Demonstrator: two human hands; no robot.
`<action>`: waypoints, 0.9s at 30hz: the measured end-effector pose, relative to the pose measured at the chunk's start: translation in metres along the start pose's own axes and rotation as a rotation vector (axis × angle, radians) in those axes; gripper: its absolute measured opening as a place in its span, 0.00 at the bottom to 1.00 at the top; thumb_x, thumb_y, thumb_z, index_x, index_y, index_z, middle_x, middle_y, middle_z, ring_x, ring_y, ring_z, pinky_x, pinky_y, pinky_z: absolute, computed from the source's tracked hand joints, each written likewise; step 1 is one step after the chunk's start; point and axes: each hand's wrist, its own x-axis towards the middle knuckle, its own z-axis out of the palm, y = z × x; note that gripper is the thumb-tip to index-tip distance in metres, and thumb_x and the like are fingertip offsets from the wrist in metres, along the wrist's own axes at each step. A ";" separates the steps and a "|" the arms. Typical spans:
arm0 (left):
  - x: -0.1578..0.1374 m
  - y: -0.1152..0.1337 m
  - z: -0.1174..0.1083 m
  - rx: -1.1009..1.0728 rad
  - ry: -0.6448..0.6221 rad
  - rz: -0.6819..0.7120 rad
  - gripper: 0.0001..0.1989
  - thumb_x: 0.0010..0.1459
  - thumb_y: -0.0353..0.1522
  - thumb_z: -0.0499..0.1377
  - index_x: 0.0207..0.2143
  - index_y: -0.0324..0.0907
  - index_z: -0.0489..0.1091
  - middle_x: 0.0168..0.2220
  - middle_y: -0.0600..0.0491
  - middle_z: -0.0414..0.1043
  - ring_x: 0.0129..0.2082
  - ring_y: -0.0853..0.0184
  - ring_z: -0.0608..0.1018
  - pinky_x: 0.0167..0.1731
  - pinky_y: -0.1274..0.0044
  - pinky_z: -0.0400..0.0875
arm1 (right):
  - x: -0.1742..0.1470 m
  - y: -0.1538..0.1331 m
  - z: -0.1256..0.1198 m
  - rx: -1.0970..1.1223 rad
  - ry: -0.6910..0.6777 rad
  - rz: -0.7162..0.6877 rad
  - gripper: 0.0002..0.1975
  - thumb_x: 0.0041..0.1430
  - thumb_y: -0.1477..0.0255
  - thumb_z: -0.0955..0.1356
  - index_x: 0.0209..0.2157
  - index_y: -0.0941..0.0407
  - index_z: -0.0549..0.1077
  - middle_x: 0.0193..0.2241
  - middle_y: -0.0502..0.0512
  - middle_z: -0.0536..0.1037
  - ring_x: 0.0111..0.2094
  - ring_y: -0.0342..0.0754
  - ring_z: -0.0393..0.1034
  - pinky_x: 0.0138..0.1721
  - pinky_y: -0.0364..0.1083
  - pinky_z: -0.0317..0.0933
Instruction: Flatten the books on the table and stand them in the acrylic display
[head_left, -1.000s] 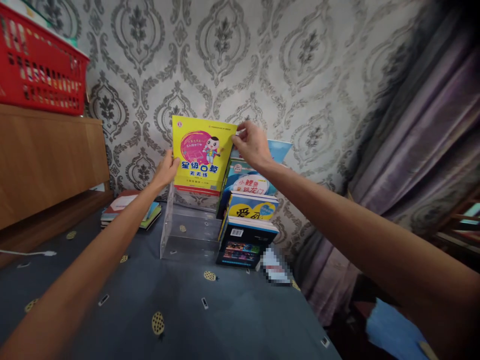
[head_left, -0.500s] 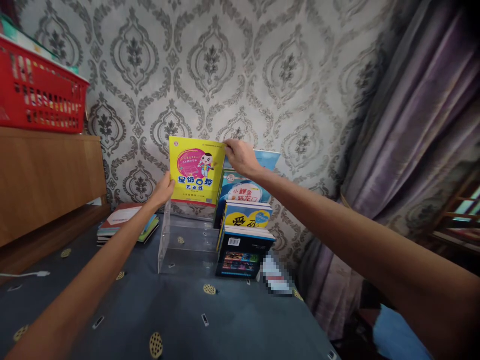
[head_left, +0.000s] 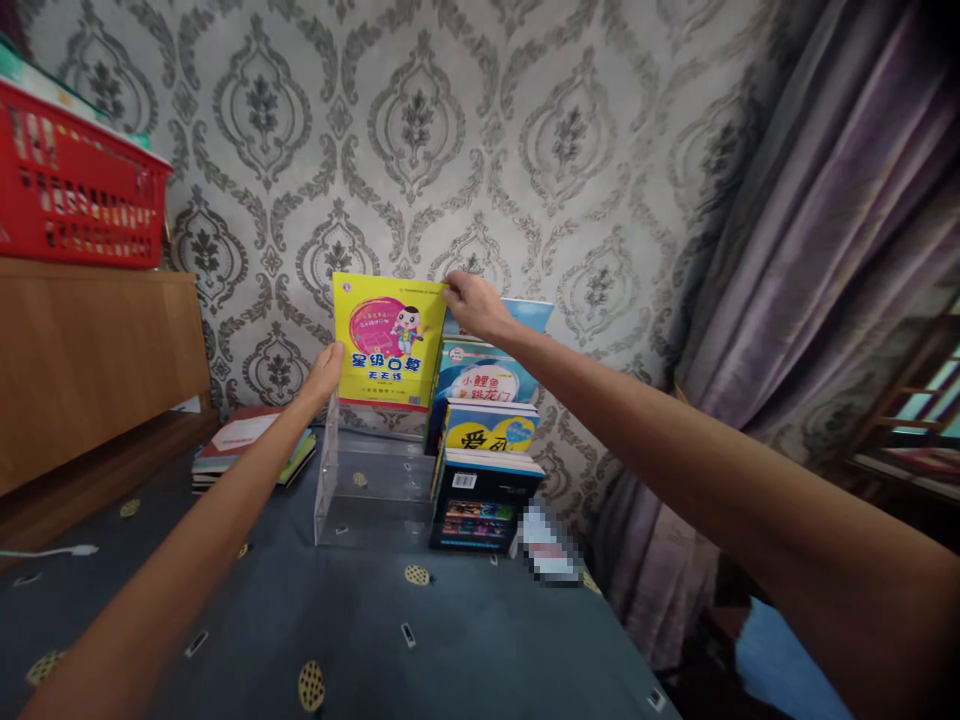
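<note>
A yellow workbook (head_left: pixel 386 345) with a pink circle and a cartoon child stands upright at the back left of a clear acrylic book rack (head_left: pixel 367 520). My left hand (head_left: pixel 326 370) grips its left edge near the middle. At its top right corner, my right hand (head_left: pixel 476 305) pinches the cover, thumb hidden behind. Right of it, books stand in tiers: a blue picture book (head_left: pixel 480 375), a yellow and blue book (head_left: pixel 491 430), and a black book (head_left: pixel 487 505) in front with its barcode showing. Whether the workbook's lower edge rests on the rack is hard to see.
A stack of books (head_left: pixel 251 440) lies left of the rack on the dark patterned cloth (head_left: pixel 360 640). Further left are a wooden cabinet (head_left: pixel 97 350), a red basket (head_left: pixel 82 180) and a white cable (head_left: pixel 52 551). Purple curtains (head_left: pixel 750 330) hang at the right.
Both hands keep their grip on the yellow workbook, which stays nearly in place against the rack. The whole view has shifted slightly.
</note>
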 end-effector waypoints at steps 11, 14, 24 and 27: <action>-0.004 0.007 0.000 -0.056 -0.030 -0.004 0.36 0.47 0.64 0.57 0.36 0.41 0.74 0.36 0.46 0.82 0.48 0.50 0.80 0.47 0.64 0.76 | -0.003 0.000 -0.007 0.019 0.002 -0.032 0.14 0.65 0.69 0.59 0.35 0.55 0.74 0.38 0.60 0.80 0.39 0.55 0.72 0.41 0.50 0.63; -0.006 0.011 0.001 -0.071 -0.041 -0.003 0.37 0.47 0.65 0.56 0.36 0.41 0.75 0.35 0.46 0.82 0.48 0.49 0.80 0.48 0.63 0.76 | -0.004 0.000 -0.010 -0.012 -0.010 -0.039 0.15 0.66 0.69 0.58 0.31 0.54 0.72 0.32 0.58 0.79 0.36 0.54 0.71 0.38 0.49 0.62; -0.005 0.007 -0.004 0.037 -0.038 0.034 0.35 0.54 0.62 0.53 0.43 0.41 0.74 0.44 0.44 0.81 0.49 0.52 0.79 0.51 0.65 0.73 | -0.003 -0.004 -0.011 -0.039 0.002 -0.019 0.15 0.66 0.69 0.57 0.27 0.53 0.68 0.29 0.56 0.75 0.32 0.52 0.67 0.36 0.48 0.57; -0.001 0.005 -0.006 0.069 -0.037 0.032 0.32 0.57 0.59 0.53 0.44 0.41 0.74 0.46 0.45 0.80 0.48 0.54 0.79 0.52 0.65 0.71 | -0.003 -0.002 -0.010 -0.008 0.016 -0.031 0.16 0.67 0.68 0.58 0.28 0.54 0.69 0.28 0.56 0.75 0.32 0.51 0.67 0.35 0.47 0.57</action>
